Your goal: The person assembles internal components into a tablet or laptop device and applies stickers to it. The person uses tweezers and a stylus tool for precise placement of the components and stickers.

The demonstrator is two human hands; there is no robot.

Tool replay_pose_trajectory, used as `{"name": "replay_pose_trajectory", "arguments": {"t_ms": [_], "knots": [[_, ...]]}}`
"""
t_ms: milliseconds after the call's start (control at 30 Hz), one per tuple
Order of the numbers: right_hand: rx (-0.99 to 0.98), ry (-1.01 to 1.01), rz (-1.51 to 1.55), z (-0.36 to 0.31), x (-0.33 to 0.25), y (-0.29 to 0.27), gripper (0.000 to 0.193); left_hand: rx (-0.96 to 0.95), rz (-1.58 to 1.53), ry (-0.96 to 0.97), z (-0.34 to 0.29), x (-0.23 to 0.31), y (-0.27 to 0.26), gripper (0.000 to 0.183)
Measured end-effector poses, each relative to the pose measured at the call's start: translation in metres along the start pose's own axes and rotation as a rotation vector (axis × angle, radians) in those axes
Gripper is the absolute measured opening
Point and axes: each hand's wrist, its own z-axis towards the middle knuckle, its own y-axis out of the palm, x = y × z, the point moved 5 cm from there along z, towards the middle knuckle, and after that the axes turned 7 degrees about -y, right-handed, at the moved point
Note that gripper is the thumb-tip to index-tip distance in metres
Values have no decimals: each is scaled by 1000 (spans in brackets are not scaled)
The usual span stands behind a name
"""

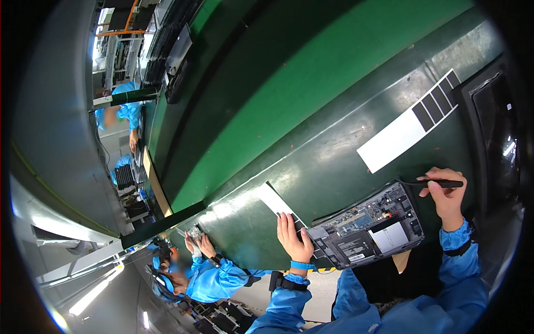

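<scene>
Blue sleeves come up from the bottom, and they are ours. Closest to us lies the open device (pixel 364 227), a flat dark thing with its back cover off. We can see its green board, its black battery and a white patch inside. It sits at the near edge of the green counter (pixel 311 94).

Our left hand (pixel 295 238) lies flat with the fingers spread out. It presses on the left end of the device and grips nothing. Our right hand (pixel 446 195) is curled tight around a thin black tool (pixel 439 182). The tool points left, just above the far right corner of the device.

We think the job is about halfway. The cover is already off, and the parts inside look like they are all in place.

A bit farther, a white strip (pixel 406 131) with black squares lies on the counter. A dark tray (pixel 498 128) sits at the right edge.

Far off to the left, another worker (pixel 208 278) in blue bends over the same counter with a small part in their hands.
</scene>
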Motion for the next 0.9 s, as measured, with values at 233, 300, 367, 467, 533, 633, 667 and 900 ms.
{"name": "replay_pose_trajectory", "arguments": {"t_ms": [233,300,367,467,533,633,667,900], "knots": [[24,-49,-29,-7,5,-3,16,9,-15,-18,0,-1,-1,56],[29,-61,-45,-7,7,-4,16,10,-20,-18,0,-3,-2,56],[29,-49,-59,-8,10,-4,16,11,-26,-17,-1,-5,-2,56],[61,-30,-85,-9,9,-3,15,3,-26,-17,-1,-6,-1,56],[46,-31,-88,-8,8,-3,15,4,-21,-18,-1,-6,-1,56],[44,-29,-95,-9,8,-4,15,22,-28,-24,-2,-7,0,59],[53,-32,-96,-9,9,-5,15,24,-32,-28,-2,-7,0,59],[89,-4,-78,-16,16,-9,16,16,-23,-20,-1,-4,-3,58]]}}
